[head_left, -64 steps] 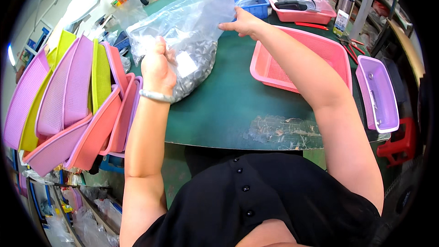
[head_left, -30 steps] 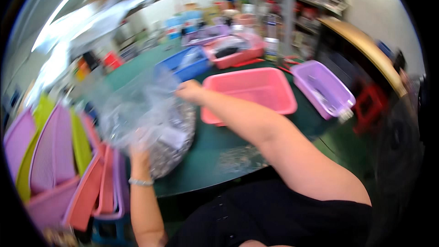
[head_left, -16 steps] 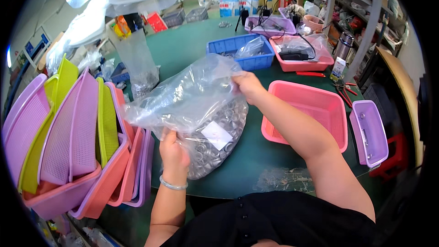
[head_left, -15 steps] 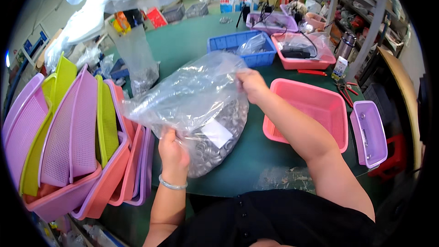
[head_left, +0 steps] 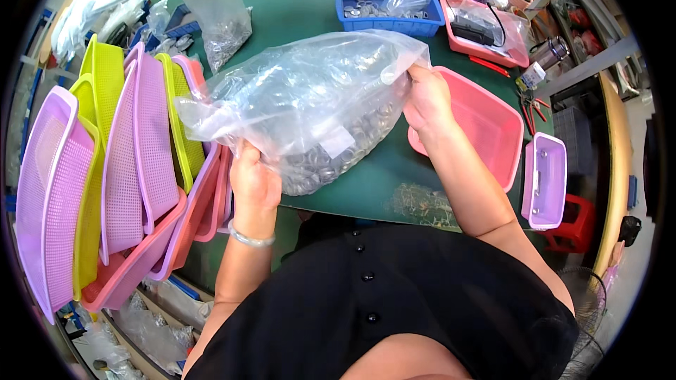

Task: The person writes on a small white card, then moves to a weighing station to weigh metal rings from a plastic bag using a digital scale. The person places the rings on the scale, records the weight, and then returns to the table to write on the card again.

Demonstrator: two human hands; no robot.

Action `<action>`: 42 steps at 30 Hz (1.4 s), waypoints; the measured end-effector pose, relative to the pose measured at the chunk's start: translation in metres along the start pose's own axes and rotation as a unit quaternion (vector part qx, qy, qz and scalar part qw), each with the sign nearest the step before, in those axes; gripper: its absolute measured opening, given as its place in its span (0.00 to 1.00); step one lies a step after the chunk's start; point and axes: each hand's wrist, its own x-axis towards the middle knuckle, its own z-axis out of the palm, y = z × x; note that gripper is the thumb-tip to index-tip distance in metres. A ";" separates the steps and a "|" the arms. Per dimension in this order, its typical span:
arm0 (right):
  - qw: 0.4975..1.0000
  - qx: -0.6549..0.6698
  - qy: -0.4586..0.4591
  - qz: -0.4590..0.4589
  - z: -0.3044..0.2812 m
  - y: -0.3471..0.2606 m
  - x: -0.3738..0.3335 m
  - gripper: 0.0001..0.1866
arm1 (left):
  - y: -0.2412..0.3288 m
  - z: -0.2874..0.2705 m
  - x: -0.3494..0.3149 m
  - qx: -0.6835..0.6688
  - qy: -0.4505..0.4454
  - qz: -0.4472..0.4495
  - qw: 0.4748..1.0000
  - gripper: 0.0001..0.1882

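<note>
A large clear plastic bag [head_left: 296, 91] rests on the green table in front of me. Many small grey ring-like parts [head_left: 352, 148] fill its lower part, and a white paper slip [head_left: 337, 141] shows through the film. My left hand [head_left: 255, 179] grips the bag's edge at the near left, fingers closed on the film. At the right, my right hand [head_left: 428, 97] pinches the other end of the bag's edge. Between my hands the upper film is stretched out and slack folds hang to the left. Just beyond my right hand sits a pink basket [head_left: 486, 127], partly hidden by my forearm.
Stacked purple, green and pink baskets [head_left: 123, 162] lean at the left. A blue basket [head_left: 391, 24] of metal parts and a pink one [head_left: 486, 53] holding a black device stand at the back. Pliers [head_left: 529, 109] and a small purple basket [head_left: 546, 179] lie at the right edge.
My right hand has moved outward to the right, and the bag's edge is spread wider between my hands. The view has tilted further down, so the scene sits higher.
</note>
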 end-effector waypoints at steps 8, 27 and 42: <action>0.883 -0.469 0.016 -0.024 -0.052 -0.014 -0.016 0.07 | -0.043 0.015 -0.003 0.026 -0.043 -0.122 0.991 0.04; 0.965 -0.216 0.147 -0.030 0.001 0.071 -0.101 0.06 | -0.035 0.013 -0.017 0.169 -0.174 -0.193 0.951 0.03; 0.986 0.000 0.162 -0.050 0.000 0.060 -0.190 0.07 | 0.026 -0.064 -0.008 0.119 -0.184 -0.093 0.971 0.08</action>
